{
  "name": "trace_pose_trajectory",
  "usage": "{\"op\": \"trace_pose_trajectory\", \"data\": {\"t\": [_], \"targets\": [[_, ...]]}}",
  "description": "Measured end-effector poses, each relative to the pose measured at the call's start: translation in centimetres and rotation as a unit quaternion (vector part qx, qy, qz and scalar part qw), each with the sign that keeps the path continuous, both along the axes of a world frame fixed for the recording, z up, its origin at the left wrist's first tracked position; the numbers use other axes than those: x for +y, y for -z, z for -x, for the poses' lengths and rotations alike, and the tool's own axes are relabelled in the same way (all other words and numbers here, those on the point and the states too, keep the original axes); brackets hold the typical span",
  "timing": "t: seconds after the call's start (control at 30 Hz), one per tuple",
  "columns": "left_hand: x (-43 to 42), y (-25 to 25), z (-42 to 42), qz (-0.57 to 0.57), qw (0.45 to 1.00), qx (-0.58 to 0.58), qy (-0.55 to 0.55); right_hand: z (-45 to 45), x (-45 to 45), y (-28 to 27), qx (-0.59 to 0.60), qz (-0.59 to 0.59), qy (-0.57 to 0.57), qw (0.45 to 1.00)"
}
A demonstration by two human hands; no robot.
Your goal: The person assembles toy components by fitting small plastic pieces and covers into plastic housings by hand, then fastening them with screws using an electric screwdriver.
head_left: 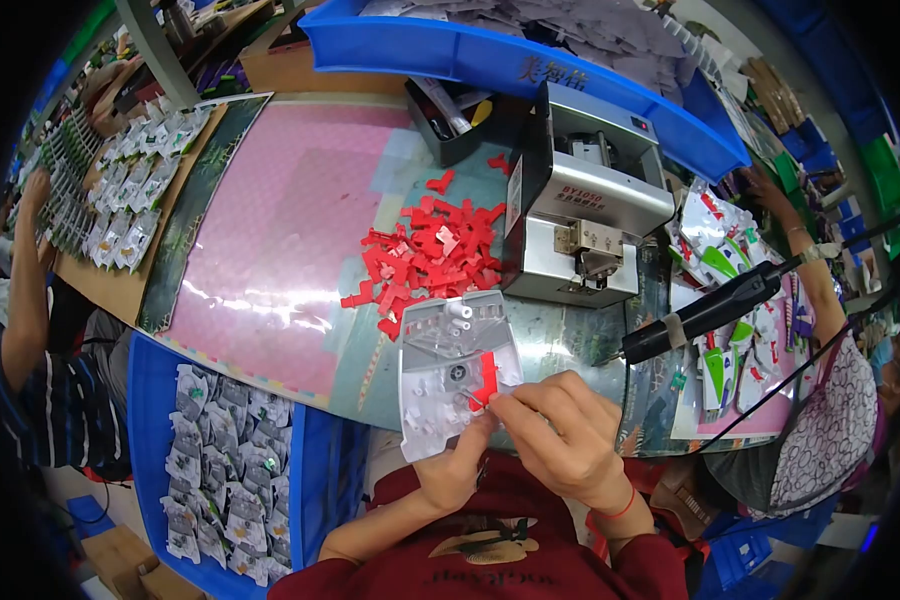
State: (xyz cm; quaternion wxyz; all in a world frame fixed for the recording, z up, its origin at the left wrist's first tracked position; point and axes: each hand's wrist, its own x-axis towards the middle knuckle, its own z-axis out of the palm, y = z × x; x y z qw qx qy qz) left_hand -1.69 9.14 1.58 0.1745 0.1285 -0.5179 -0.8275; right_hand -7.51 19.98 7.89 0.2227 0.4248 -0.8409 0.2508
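My left hand (452,472) grips the lower end of a pale grey plastic housing (425,385), tilted up with its moulded inside facing me. Posts and a round dark-centred part show inside it. A bent red plastic piece (487,376) lies at the housing's right side. My right hand (560,435) is closed in a pinch at the lower end of this red piece; the fingertips partly cover it. Just beyond the housing, a heap of similar red pieces (435,250) is spread on the table.
A silver machine (585,215) stands right of the heap, with a black electric screwdriver (700,315) hanging nearby. A blue crate (315,480) of grey housings is at lower left. A dark tool box (440,140) sits behind. Co-workers' arms (25,290) show at both sides.
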Motion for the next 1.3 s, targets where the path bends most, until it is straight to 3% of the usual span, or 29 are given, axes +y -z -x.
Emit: {"op": "trace_pose_trajectory", "data": {"t": [0.5, 0.6, 0.67, 0.83, 1.0, 1.07, 1.13, 1.3], "targets": [[-0.7, 0.8, -0.8, -0.020, 0.996, -0.006, 0.084, 0.0, -0.9, -0.1, 0.012, -0.022, -0.020, 0.999], [-1.5, 1.2, -0.9, 0.037, 0.993, 0.013, 0.111, -0.1, -1.2, -0.2, 0.006, -0.029, -0.027, 0.999], [-2.0, 3.0, -0.9, 0.256, 0.963, 0.051, 0.064, -0.3, -1.5, -0.2, 0.002, -0.038, -0.027, 0.999], [-3.0, 1.4, -0.5, 0.009, 1.000, 0.014, 0.006, -0.9, -2.7, 0.3, -0.025, -0.038, -0.032, 0.998], [-6.8, 2.3, -1.8, 0.134, 0.991, -0.021, -0.006, -1.9, -4.0, 1.6, -0.130, -0.043, -0.099, 0.986], [-8.5, 2.0, -2.9, 0.101, 0.991, -0.080, 0.039, -1.8, -4.0, 1.5, -0.193, -0.012, -0.144, 0.971], [-9.0, 1.4, -3.2, 0.033, 0.994, -0.098, 0.026, -1.0, -3.2, 1.3, -0.199, -0.008, -0.108, 0.974], [-10.9, 1.2, -4.0, 0.006, 0.968, -0.170, 0.185, 3.6, -1.1, 1.4, -0.282, 0.062, -0.053, 0.956]]}}
